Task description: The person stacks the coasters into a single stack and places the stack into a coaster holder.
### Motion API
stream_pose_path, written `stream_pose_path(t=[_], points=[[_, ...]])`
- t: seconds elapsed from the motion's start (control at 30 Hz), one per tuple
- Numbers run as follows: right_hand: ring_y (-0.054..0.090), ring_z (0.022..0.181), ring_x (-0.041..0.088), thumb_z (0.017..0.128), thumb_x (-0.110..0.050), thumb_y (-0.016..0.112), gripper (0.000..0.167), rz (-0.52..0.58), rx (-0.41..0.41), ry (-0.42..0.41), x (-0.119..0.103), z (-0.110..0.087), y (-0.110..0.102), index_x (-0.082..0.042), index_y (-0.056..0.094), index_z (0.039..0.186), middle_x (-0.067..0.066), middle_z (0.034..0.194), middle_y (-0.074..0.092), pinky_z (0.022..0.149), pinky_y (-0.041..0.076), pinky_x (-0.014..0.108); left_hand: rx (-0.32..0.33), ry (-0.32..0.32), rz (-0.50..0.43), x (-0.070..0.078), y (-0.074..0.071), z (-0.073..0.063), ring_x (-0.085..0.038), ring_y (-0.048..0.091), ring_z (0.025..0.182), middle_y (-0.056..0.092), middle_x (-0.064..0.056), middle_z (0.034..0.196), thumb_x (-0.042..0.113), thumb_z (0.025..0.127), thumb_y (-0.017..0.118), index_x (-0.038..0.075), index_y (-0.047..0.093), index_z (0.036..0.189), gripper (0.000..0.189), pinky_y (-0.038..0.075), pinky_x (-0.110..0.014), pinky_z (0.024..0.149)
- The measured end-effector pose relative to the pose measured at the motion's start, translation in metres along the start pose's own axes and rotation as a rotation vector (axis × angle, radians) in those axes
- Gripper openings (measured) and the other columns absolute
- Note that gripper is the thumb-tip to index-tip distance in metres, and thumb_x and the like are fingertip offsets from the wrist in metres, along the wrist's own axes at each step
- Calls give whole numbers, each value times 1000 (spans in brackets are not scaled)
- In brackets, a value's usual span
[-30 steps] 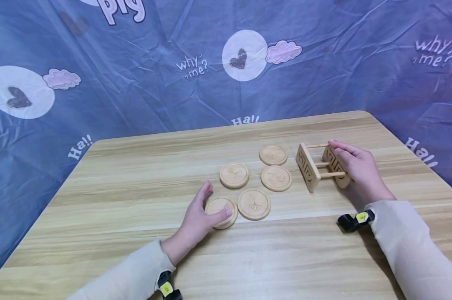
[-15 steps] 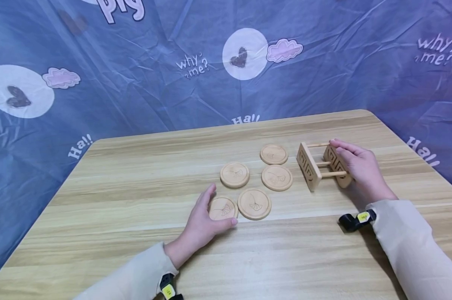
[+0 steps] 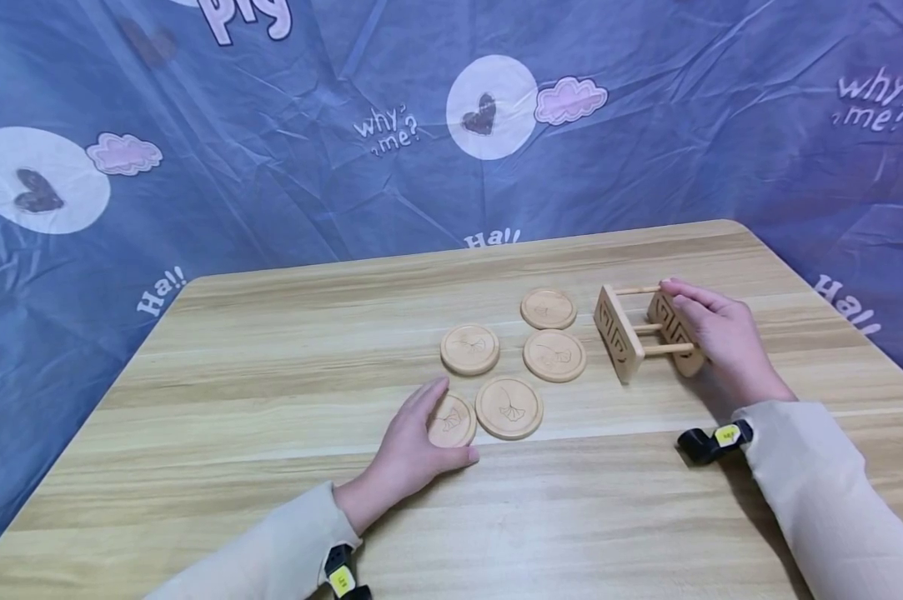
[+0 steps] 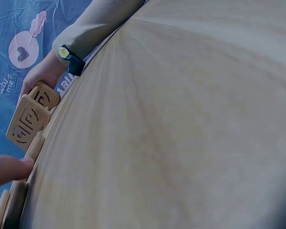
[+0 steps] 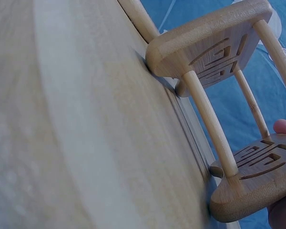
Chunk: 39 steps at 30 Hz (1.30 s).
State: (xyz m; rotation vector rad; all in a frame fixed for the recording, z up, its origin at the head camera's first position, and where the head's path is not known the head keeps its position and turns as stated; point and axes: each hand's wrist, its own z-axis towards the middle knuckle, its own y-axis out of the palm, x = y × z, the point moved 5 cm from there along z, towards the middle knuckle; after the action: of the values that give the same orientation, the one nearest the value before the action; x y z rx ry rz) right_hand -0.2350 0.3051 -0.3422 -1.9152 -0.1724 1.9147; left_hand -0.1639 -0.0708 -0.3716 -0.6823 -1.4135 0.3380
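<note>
Around the left side of a round wooden coaster point(image 3: 452, 419), my left hand point(image 3: 406, 454) lies with fingers along its far rim and thumb stretched past its near rim. The coaster shows an engraved ginkgo leaf; its left edge is hidden by the hand. Right beside it is a second ginkgo coaster point(image 3: 509, 407). My right hand point(image 3: 724, 340) grips the right end panel of a wooden coaster holder point(image 3: 618, 333), which stands on the table. In the right wrist view, a fingertip point(image 5: 284, 126) shows at the upper edge of the holder's cut-out panel point(image 5: 257, 176).
Three more wooden coasters lie flat: one coaster point(image 3: 469, 349) behind my left hand, another coaster point(image 3: 554, 356) left of the holder, and a far coaster point(image 3: 548, 309). The wooden table point(image 3: 271, 358) ends against a blue printed cloth point(image 3: 308, 167).
My left hand has slid right, its thumb going from over the coaster to beyond its near edge. That coaster has shifted slightly right, towards its neighbour. The right hand keeps its grip on the holder.
</note>
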Motion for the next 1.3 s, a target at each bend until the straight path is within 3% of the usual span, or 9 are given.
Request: stream_pose_path(t=[0.33, 0.63, 0.83, 1.13, 1.3], points=[[44, 118, -2, 94, -41, 48, 47, 18, -9, 10, 1, 0, 0, -19, 49, 135, -18, 137, 45, 85, 38, 3, -34, -10, 34, -1, -3, 5, -31, 36, 132, 44, -12, 140, 23, 61, 85, 3, 46, 134, 86, 30, -45, 109], [47, 109, -6, 93, -39, 50, 45, 20, 3, -29, 1, 0, 0, -18, 52, 133, -20, 133, 49, 83, 39, 3, -40, -19, 47, -1, -4, 5, -30, 38, 131, 46, -12, 139, 22, 59, 86, 3, 48, 133, 85, 31, -44, 109], [47, 110, -5, 93, -38, 51, 43, 44, -1, -21, 1, 0, 0, -19, 53, 132, -22, 130, 50, 82, 39, 3, -36, -27, 37, 0, -4, 5, -30, 38, 131, 46, -13, 139, 21, 59, 86, 2, 48, 133, 85, 30, -43, 109], [42, 120, 0, 94, -40, 48, 47, 14, -20, 1, 2, 1, 0, -18, 48, 136, -16, 139, 45, 85, 38, 3, -10, -43, 11, 1, -8, 7, -31, 36, 132, 44, -12, 140, 20, 60, 86, 3, 47, 134, 85, 29, -44, 110], [42, 121, 0, 94, -40, 48, 48, 35, -27, -2, 3, 1, 0, -17, 47, 136, -15, 139, 44, 87, 38, 4, -6, -9, 3, 4, -10, 10, -31, 36, 132, 44, -11, 141, 20, 60, 86, 4, 46, 135, 85, 28, -45, 110]])
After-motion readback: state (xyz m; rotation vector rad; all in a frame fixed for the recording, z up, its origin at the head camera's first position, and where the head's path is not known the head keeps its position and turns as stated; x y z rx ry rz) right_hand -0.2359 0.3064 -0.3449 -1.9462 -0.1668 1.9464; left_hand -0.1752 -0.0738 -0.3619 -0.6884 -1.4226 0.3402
